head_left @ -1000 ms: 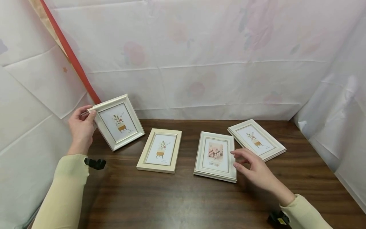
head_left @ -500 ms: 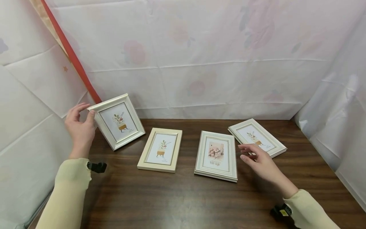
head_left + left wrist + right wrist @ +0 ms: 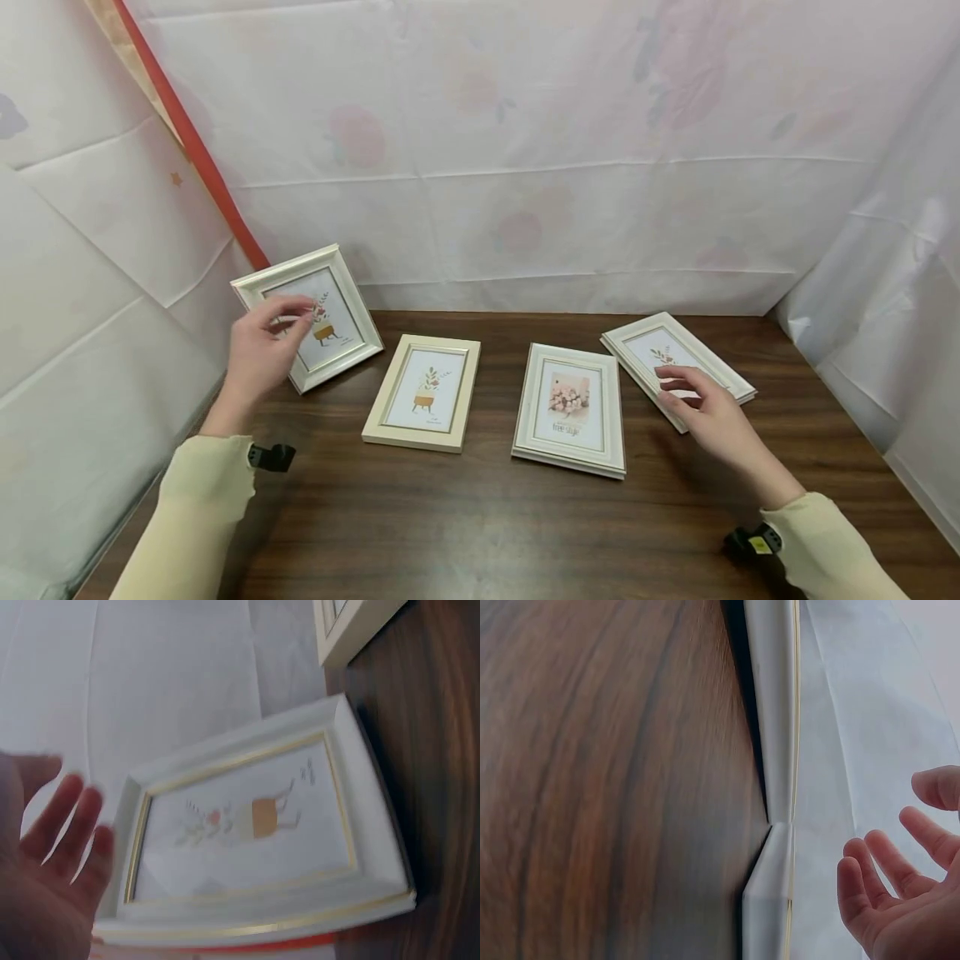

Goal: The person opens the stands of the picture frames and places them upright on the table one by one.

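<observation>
A white picture frame (image 3: 358, 329) with a potted-plant print leans upright at the back left, against the cloth wall. My left hand (image 3: 262, 350) hovers in front of it, fingers loosely bent and holding nothing; in the left wrist view the fingers (image 3: 71, 825) are spread apart from the frame. On the right, my right hand (image 3: 712, 417) hangs over the near edge of another white picture frame (image 3: 637, 342), which lies tilted at an angle on the table. Its fingers (image 3: 889, 862) are relaxed, with nothing in them.
A cream picture frame (image 3: 378, 425) lies left of centre on the dark wooden table (image 3: 450, 525). Right of centre lies a white frame (image 3: 525, 417) with a pink flower print. Pale floral cloth (image 3: 487, 125) walls the back and sides; a red strip (image 3: 187, 142) runs down the left.
My left hand has let go of the leaning frame's upper left corner and moved right, in front of it. My right hand has moved right, away from the flower-print frame. The frames stay put.
</observation>
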A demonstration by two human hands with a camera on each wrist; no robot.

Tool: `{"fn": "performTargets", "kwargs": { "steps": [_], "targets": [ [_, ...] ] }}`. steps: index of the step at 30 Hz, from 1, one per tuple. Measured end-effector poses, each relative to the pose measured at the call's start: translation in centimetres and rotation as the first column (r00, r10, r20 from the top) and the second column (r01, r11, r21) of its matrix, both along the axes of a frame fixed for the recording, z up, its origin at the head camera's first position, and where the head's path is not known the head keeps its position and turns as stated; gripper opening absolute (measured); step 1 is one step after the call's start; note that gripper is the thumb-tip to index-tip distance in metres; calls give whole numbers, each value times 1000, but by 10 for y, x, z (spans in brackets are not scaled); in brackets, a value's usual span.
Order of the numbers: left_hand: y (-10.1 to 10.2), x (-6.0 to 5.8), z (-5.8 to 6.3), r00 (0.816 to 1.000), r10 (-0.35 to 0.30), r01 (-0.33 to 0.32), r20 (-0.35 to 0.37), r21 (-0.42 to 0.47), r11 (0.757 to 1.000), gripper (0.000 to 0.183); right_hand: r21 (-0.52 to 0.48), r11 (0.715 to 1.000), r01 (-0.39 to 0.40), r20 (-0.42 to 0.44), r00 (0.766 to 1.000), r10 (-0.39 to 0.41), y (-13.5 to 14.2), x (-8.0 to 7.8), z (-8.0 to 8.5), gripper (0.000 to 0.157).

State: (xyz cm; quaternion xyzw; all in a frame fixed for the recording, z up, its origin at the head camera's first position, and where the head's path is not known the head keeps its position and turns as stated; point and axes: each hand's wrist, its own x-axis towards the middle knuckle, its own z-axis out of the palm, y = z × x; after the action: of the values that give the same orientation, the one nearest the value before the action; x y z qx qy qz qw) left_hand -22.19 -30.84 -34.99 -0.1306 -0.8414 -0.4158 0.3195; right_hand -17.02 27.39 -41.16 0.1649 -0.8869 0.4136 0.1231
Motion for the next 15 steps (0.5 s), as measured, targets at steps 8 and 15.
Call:
{"fn": "performTargets", "kwargs": {
  "steps": [8, 15],
  "targets": [
    [18, -7, -17, 948, -155, 193, 279, -115, 974, 17, -17, 1000, 13, 10, 1000, -13, 8, -2, -1, 33],
    [31, -27, -34, 863, -195, 290, 467, -140, 947, 16, -10, 1000, 13, 22, 1000, -13, 11, -3, -1, 34]
  ]
}}
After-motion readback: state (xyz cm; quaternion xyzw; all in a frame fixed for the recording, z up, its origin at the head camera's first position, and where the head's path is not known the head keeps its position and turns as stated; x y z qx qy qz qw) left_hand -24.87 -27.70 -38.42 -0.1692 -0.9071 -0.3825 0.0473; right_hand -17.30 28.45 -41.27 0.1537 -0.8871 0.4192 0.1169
